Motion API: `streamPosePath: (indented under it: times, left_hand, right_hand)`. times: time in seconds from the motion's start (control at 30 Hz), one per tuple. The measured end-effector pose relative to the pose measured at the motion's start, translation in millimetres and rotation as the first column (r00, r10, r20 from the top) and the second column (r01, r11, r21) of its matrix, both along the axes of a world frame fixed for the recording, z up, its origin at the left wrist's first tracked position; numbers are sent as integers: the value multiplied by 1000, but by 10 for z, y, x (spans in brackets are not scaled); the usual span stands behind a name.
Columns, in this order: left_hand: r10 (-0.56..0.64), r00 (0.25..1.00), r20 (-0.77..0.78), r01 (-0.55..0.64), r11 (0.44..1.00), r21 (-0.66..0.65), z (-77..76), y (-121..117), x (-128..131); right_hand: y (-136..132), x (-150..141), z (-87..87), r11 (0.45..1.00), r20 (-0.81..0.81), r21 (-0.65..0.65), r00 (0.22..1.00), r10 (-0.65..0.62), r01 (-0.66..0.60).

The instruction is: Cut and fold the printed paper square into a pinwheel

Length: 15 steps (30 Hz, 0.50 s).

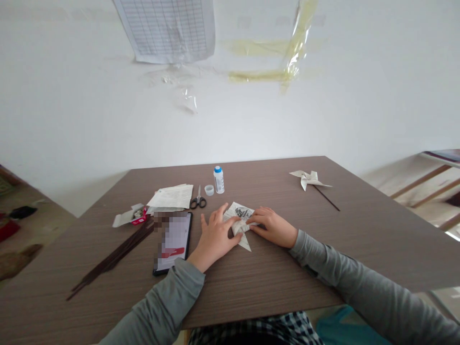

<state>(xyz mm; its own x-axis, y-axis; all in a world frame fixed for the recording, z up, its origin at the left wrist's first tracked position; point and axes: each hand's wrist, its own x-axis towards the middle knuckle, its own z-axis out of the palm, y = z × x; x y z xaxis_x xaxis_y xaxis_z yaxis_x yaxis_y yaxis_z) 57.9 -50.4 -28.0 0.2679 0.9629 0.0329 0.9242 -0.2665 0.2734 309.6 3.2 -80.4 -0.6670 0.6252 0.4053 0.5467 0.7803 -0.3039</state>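
Observation:
Between my hands a printed paper pinwheel (245,242) lies on the table, some of its flaps folded in toward the middle and a dark picture on its far part. My left hand (216,235) holds the folded flaps with thumb and index finger, its other fingers spread. From the right, my right hand (273,227) grips the paper's edge, fingers bent together; the fingertips partly cover the folds. A finished-looking paper pinwheel (309,179) on a dark stick (327,198) rests farther back on the right.
Left of my hands lie a phone (176,242), dark sticks (111,256), a small open red-and-white box (138,215) and stacked paper sheets (171,197). Black-handled scissors (198,201), a small clear cup (209,190) and a blue-capped white bottle (219,181) stand toward the wall.

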Motion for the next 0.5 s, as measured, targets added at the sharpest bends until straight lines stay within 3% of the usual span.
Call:
streamPosePath:
  times: [0.23,0.37,0.5]
  left_hand:
    - [42,999,-18,-41,999,21,-45,1,-23]
    - [56,997,-47,-55,998,32,16,7,-54]
    - [34,998,-60,-35,999,-7,100,13,-108]
  right_hand:
    - [-12,10,8,999,-23,-40,1000,4,-5]
    - [0,41,27,994,-69,-113,998,-8,0]
    - [23,72,47,995,-150,-90,988,-44,31]
